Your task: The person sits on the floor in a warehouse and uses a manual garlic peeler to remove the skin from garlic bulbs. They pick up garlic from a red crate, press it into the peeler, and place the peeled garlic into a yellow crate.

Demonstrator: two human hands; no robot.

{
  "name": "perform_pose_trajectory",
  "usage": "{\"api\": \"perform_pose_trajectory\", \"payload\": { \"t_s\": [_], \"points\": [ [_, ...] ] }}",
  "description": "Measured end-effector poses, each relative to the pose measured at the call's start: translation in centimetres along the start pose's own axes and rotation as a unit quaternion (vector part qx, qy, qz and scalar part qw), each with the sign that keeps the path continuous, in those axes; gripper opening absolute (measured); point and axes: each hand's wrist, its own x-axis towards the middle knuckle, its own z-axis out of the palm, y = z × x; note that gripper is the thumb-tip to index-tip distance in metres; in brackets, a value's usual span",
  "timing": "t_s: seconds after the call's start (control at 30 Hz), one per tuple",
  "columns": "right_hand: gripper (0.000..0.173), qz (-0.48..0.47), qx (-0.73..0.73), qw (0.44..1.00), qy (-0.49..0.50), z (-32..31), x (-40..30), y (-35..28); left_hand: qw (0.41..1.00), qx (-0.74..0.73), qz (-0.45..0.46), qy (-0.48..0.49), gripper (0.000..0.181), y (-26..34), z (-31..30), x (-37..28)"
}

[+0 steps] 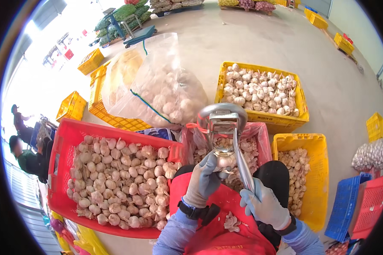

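My gloved left hand [206, 178] grips a garlic bulb [226, 160] just below the head of a metal cutting tool [224, 127]. My right hand [264, 204], also in a grey-blue glove, is closed around the tool's lever handle [244, 167]. Beneath the tool, a bin lined with clear plastic [264, 140] holds loose garlic skins and trimmings. To my left is a red plastic crate [115, 129] full of garlic bulbs. A scrap of garlic skin [232, 222] lies on the red apron [217, 236] over my lap.
Ahead stands a yellow crate [261, 115] of garlic bulbs; another yellow crate [316, 191] sits by my right knee. A clear plastic sack of bulbs [166, 95] leans left of centre. Blue [346, 207] and red crates [373, 204] stand far right. Two people sit at far left.
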Motion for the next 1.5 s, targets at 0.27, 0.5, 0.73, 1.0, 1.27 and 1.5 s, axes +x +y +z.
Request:
{"api": "perform_pose_trajectory", "payload": {
  "t_s": [0.27,0.5,0.73,1.0,1.27,1.5],
  "points": [
    [0.039,-0.147,-0.135,0.979,0.044,-0.4,4.4,7.8,0.996,0.074,0.035,0.028,0.053,-0.4,0.1,0.7],
    [0.056,-0.318,-0.271,0.895,0.156,-1.5,8.3,9.4,0.997,0.050,0.054,0.020,0.057,-0.7,-1.3,-0.9],
    [0.056,-0.436,-0.171,0.880,0.073,1.3,5.4,5.8,0.976,0.207,0.049,0.041,0.034,-2.7,-1.0,-5.2],
    [0.048,-0.192,0.266,0.940,-0.095,-1.4,3.3,8.2,0.675,0.733,0.067,-0.061,0.071,-3.4,-2.3,-8.5],
    [0.031,-0.118,0.223,0.968,0.013,1.6,1.5,7.7,0.931,0.361,0.047,-0.037,0.096,-4.2,2.8,-8.2],
    [0.025,-0.141,0.243,0.958,-0.054,2.0,0.7,6.7,0.975,-0.219,-0.030,0.010,0.041,-5.0,-1.9,-9.3]
  ]
}}
